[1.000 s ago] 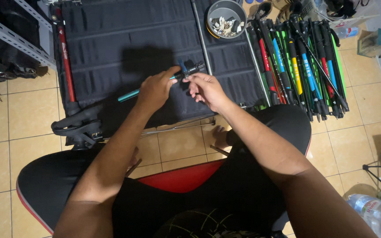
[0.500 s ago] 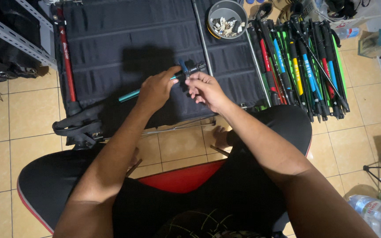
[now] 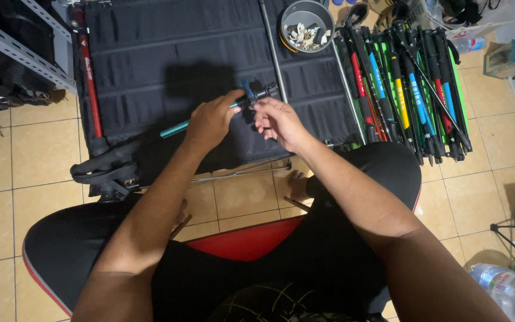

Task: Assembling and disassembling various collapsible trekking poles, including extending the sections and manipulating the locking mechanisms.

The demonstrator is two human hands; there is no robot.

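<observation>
Head view, centre top — left hand (image 3: 210, 119) still grips the teal pole (image 3: 177, 127); right hand (image 3: 278, 122) has barely shifted, fingers pinched on its black clamp (image 3: 257, 92) — fitting work continues.

The slim teal pole (image 3: 177, 127) looks like smooth, glossy metal, its black clamp fitting (image 3: 258, 92) matt plastic. Beneath lies a black ribbed cloth mat (image 3: 168, 53), matt and woven. The beige floor tiles (image 3: 25, 161) are smooth, faintly glossy ceramic.
</observation>
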